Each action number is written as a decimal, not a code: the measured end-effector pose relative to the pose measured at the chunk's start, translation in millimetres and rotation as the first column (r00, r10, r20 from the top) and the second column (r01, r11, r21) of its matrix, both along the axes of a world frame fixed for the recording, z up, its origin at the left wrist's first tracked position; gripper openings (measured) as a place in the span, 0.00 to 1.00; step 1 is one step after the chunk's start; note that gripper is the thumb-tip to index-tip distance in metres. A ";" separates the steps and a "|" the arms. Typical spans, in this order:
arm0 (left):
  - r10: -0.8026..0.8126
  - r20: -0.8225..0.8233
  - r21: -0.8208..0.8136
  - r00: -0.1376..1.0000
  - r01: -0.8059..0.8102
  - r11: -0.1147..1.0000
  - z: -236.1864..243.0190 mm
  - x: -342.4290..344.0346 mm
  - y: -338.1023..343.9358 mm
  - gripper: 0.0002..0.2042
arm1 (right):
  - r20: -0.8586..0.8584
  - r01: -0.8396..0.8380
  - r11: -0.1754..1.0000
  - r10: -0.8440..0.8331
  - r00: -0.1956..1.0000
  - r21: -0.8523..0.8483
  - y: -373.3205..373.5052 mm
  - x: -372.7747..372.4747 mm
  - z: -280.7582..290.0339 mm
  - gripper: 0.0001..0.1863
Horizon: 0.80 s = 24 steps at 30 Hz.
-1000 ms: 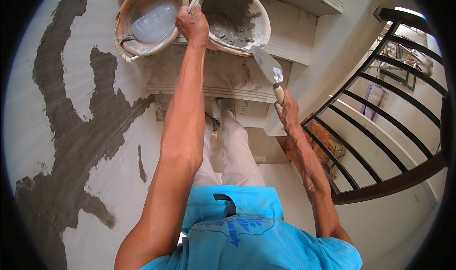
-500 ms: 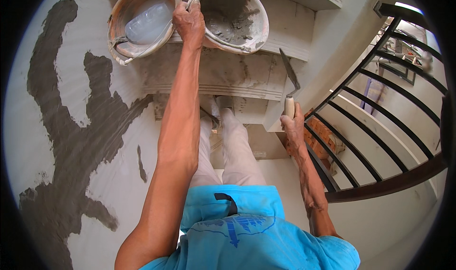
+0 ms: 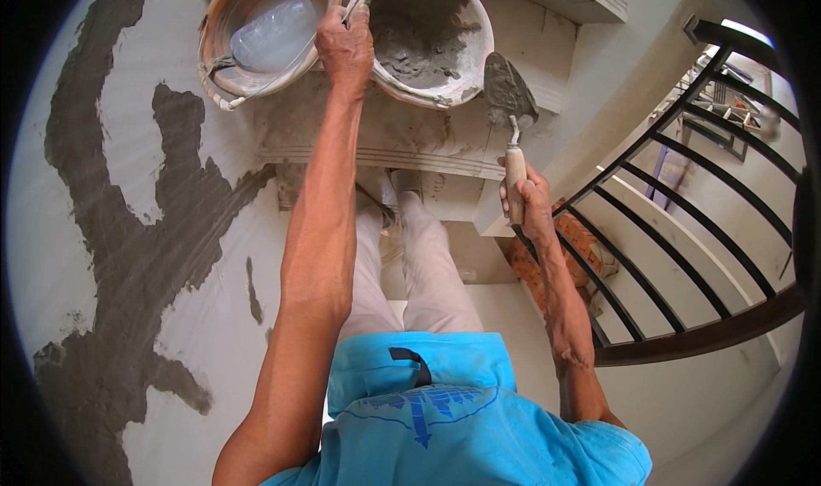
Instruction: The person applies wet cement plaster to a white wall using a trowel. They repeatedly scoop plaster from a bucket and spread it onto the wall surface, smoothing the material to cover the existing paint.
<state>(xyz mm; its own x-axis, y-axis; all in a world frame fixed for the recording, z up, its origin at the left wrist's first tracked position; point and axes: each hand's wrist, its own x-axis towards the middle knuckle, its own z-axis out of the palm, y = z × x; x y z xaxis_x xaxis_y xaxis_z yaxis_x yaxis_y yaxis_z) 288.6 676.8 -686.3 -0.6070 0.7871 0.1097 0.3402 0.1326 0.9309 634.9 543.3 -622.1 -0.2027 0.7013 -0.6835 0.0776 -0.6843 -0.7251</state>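
Observation:
My left hand (image 3: 345, 50) is closed around the handle of a mortar bucket (image 3: 479, 37), at its left rim. Wet grey mortar (image 3: 419, 33) lies inside that bucket. In my right hand (image 3: 530, 197) is the wooden handle of a trowel (image 3: 510, 88). Its blade points away from me, just right of the bucket, with its broad face showing and grey mortar on it. Left of my left hand stands a second bucket (image 3: 210, 46), holding cloudy water and a clear plastic piece (image 3: 274, 35).
Stair steps (image 3: 385, 157) lie ahead, under and around the buckets. Black metal railing (image 3: 676, 204) runs along the right. The pale wall (image 3: 218, 315) at left carries dark wet mortar patches (image 3: 128, 298). Orange bricks (image 3: 586, 240) show below the railing.
The trowel has turned from edge-on to showing its broad face, and its blade has come closer to the mortar bucket. My left hand keeps its grip; the view has shifted slightly.

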 end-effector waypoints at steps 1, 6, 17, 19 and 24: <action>-0.009 0.000 0.009 1.000 0.009 1.000 0.7 1.7 1.1 0.18 | 0.070 -0.023 0.998 0.019 0.997 0.054 -0.5 -0.6 -5.8 0.26; -0.032 -0.040 0.022 0.999 0.033 0.999 2.4 3.6 6.4 0.19 | 0.402 -0.148 0.939 0.012 0.916 0.309 3.5 -12.1 -42.8 0.20; -0.041 0.005 -0.031 0.999 0.041 0.999 -6.7 -5.6 21.8 0.17 | 0.583 -0.257 0.791 -0.150 0.799 0.555 23.4 -51.1 -133.6 0.22; -0.047 0.045 -0.028 0.998 0.048 0.998 -7.6 -8.5 25.0 0.17 | 0.591 -0.267 0.786 -0.150 0.792 0.558 27.0 -52.8 -148.6 0.23; -0.100 0.069 -0.008 0.993 0.101 0.995 -5.0 -17.3 33.6 0.18 | 0.541 -0.340 0.683 -0.096 0.835 0.646 48.6 -57.8 -176.4 0.24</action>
